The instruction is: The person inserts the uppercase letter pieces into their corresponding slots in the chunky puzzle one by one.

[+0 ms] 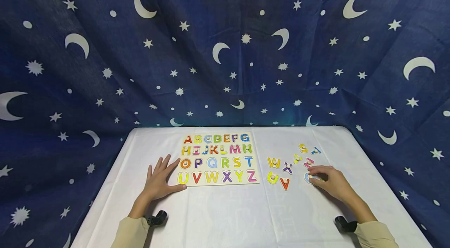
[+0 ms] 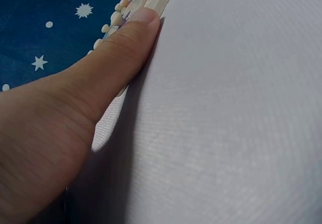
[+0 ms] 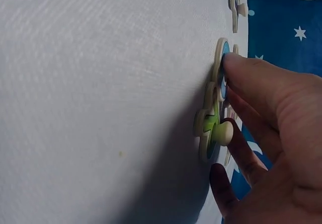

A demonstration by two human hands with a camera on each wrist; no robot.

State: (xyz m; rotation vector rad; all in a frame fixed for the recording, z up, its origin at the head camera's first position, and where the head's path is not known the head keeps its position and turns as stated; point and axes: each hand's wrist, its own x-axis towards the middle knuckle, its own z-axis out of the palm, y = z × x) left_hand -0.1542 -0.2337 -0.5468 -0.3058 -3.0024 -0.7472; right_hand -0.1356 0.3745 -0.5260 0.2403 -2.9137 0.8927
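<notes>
My left hand [image 1: 157, 182] is spread at the left edge of a wooden alphabet puzzle board [image 1: 259, 181]. Its thumb [image 2: 143, 25] rests on the board's near edge. The upper rows hold knobbed letters, through an orange O [image 1: 185, 163] and a purple P [image 1: 198, 163]; the letters after P show no knobs. My right hand [image 1: 332, 183] pinches a round blue letter piece [image 3: 225, 48], at the right of the loose letters. Its knob is hidden by the fingers in the right wrist view. Touching it is a green letter piece [image 3: 211, 126] with a wooden knob, under the hand.
Loose knobbed letters lie right of the board: a yellow W [image 1: 274, 163], yellow U [image 1: 272, 177], red V [image 1: 284, 184], purple X [image 1: 287, 168], yellow Y [image 1: 297, 158], orange S [image 1: 303, 148], blue T [image 1: 316, 150] and pink Z [image 1: 309, 162]. A starry curtain [image 1: 225, 84] hangs behind the white-covered table [image 1: 225, 216].
</notes>
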